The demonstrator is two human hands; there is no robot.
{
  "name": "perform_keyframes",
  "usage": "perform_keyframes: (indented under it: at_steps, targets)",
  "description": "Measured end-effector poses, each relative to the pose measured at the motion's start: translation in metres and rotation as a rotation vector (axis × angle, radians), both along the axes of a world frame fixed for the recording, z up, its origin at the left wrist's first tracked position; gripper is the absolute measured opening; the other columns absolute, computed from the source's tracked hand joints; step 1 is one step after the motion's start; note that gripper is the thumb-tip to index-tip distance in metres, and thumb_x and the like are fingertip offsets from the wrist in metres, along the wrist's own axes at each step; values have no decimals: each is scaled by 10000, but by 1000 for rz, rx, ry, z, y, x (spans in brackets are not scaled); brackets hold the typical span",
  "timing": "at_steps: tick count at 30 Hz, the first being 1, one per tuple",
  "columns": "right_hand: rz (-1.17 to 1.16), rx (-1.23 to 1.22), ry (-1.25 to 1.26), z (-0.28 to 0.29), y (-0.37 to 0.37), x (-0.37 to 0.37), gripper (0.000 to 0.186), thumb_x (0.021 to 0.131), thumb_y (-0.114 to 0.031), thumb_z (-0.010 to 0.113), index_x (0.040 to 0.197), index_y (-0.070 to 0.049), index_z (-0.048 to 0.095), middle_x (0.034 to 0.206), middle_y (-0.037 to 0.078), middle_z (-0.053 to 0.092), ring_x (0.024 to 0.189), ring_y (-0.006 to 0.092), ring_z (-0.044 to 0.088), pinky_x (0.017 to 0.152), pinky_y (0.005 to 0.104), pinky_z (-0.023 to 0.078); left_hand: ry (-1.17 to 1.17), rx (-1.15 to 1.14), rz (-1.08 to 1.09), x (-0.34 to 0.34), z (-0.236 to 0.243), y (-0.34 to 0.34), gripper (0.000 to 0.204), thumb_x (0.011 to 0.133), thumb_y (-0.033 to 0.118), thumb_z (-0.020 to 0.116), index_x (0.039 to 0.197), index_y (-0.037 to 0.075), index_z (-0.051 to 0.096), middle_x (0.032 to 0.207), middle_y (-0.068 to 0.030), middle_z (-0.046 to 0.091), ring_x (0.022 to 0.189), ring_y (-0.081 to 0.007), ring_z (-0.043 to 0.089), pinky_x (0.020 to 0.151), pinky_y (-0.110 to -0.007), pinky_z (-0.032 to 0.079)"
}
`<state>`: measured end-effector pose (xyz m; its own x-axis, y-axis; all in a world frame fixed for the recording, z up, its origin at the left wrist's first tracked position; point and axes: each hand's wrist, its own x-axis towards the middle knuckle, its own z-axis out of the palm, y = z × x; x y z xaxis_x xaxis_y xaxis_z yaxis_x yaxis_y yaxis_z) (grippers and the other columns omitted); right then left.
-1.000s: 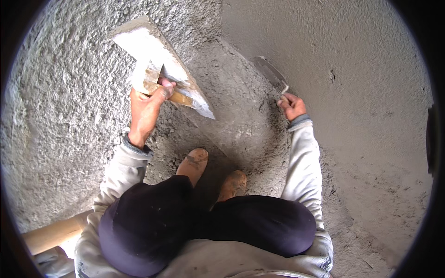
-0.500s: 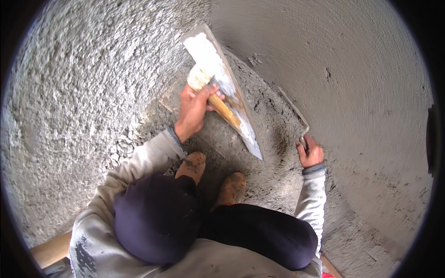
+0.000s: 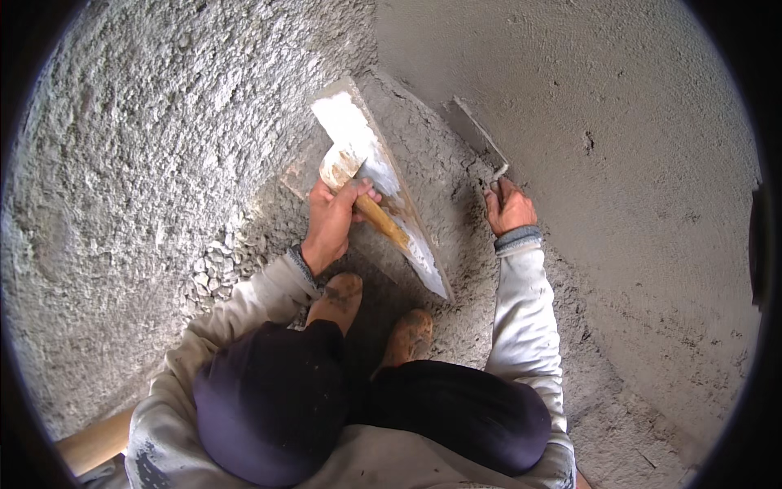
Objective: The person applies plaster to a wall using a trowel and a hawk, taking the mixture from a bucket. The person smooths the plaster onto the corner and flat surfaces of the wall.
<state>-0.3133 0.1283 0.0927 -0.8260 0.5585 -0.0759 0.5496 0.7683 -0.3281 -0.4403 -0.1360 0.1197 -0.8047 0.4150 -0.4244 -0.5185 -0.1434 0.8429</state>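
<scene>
My left hand (image 3: 328,222) is closed round the wooden handle of a long plastering float (image 3: 380,173). Its pale, mortar-smeared back faces up, and the blade lies slantwise above the floor in front of my feet. On the right, my right hand (image 3: 515,210) grips a trowel (image 3: 479,135) by its handle, which the fingers mostly hide. The trowel's thin grey blade points away to the upper left, close along the foot of the smooth wall (image 3: 619,114). Damp grey mortar (image 3: 440,155) is heaped between the two tools. I cannot tell whether the blade touches the wall.
To the left rises a rough plastered wall (image 3: 163,138), meeting the smooth one in a corner ahead. Loose stones (image 3: 218,265) lie at its foot. My boots (image 3: 338,300) stand on the floor below the float. A pole-like wooden piece (image 3: 98,440) shows at lower left.
My right hand has moved forward and to the left with the trowel, whose blade now shows more of its face. The float in my left hand has shifted slightly nearer to me.
</scene>
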Motion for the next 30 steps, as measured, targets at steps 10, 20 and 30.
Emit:
perform_keyframes:
  at_steps: [10,20,30]
  targets:
    - [93,3,-78,-13,-10,-3,303,848,-250,583,1039,-16,599,876,207,630,782,375,644,691,447,526,22,15,-61,6,-7,9,212,843,136,611,1033,58,555,774,-18,632,741,-114,641,476,-208,408]
    - [31,-257,203,40,33,29,283,863,-259,606,963,5,628,646,98,600,545,185,535,540,334,444,-38,40,-113,-3,-19,9,135,850,110,559,969,47,563,811,-49,645,812,-176,674,617,-261,535]
    - [-369,-319,312,106,-19,205,301,889,-277,576,939,18,597,594,10,506,524,92,491,476,241,397,-367,303,105,2,-40,167,511,808,114,573,1270,-44,424,935,-156,546,937,-320,619,851,-451,540]
